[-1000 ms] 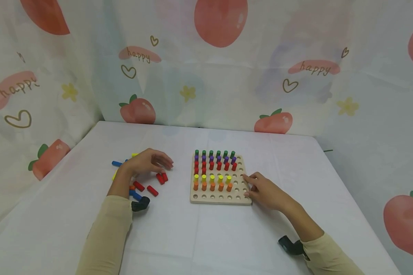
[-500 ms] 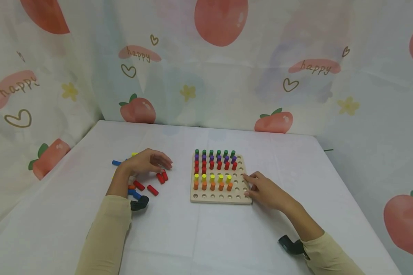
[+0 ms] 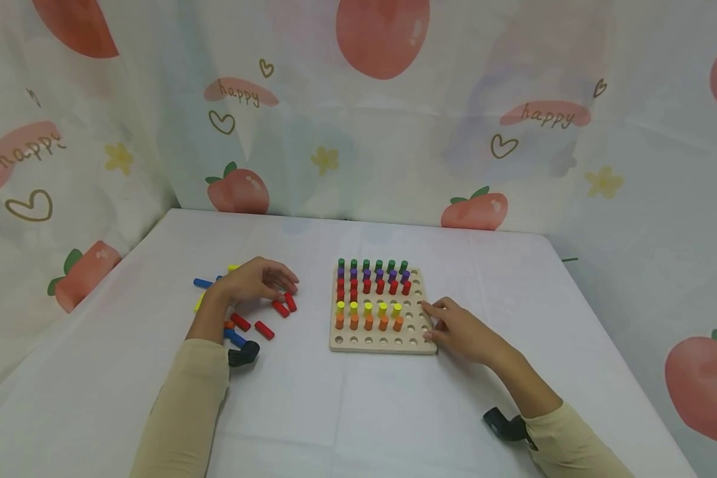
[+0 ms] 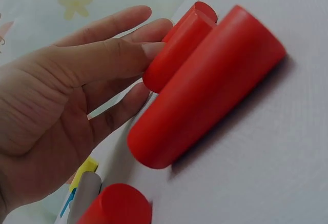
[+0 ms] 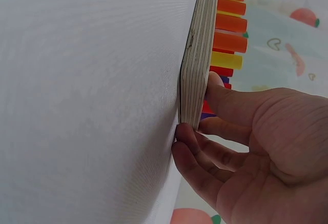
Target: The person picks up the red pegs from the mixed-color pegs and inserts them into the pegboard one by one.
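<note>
Left hand [image 3: 255, 280] arched at a red peg [image 3: 291, 303], pinching or merely touching unclear, right hand [image 3: 469, 335] pinching the pegboard [image 3: 382, 349] edge

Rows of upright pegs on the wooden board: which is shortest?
The row of two red cylindrical pegs, between the longer red row and the yellow row; the others have five or six.

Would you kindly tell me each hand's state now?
Left hand: at a red peg; grip cannot be told.
Right hand: holding the pegboard by its edge.
</note>
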